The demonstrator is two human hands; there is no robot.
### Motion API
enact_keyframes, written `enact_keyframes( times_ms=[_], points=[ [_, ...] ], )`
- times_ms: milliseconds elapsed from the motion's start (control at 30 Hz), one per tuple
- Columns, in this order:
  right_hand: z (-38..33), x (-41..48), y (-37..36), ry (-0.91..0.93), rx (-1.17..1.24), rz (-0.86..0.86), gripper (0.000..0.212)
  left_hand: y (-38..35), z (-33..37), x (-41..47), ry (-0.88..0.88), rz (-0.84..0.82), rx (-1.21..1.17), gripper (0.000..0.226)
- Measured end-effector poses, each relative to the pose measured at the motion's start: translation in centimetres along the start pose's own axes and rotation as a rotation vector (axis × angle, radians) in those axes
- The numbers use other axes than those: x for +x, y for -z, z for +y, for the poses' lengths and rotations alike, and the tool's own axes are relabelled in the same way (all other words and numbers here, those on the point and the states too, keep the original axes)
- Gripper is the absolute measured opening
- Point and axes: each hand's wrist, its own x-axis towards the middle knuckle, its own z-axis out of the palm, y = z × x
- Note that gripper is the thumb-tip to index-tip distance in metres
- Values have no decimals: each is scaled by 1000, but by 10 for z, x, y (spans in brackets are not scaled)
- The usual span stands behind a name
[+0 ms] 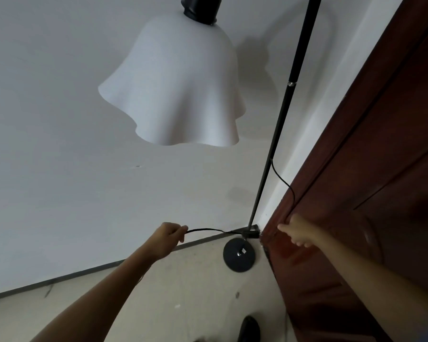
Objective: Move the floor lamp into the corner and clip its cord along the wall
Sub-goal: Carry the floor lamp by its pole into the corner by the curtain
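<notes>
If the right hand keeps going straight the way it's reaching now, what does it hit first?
Most likely the wooden door frame: the right hand already sits at its edge near the cord. Depth is unclear, so actual contact can't be confirmed.

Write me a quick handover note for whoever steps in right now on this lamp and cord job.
Left hand: closed on the cord, holding it low near the skirting.
Right hand: against the wooden door frame, where the cord runs down; grip unclear.
Floor lamp: base already stands in the corner, pole upright, shade hanging forward.
Done: lamp placed.
Left: no clips visible; cord hangs loose from the pole and needs fixing along the wall.
</notes>
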Motion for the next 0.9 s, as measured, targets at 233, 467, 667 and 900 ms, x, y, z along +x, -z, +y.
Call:
enact_keyframes(
  times_ms=[233, 467, 667, 900],
  points=[
    [-70, -25, -36, 551, -115, 183, 18, 29, 23, -2, -56, -86, 52, 40],
    [-121, -34, -85, 711, -117, -67, 61, 49, 35, -11, -43, -110, -125, 39],
    [-125, -34, -93, 695, 50, -87, 31, 55, 29, -20, -7, -137, -243, 39],
    [-79, 14, -36, 413, 413, 229, 32, 42, 7, -28, 20, -131, -409, 35]
  ],
)
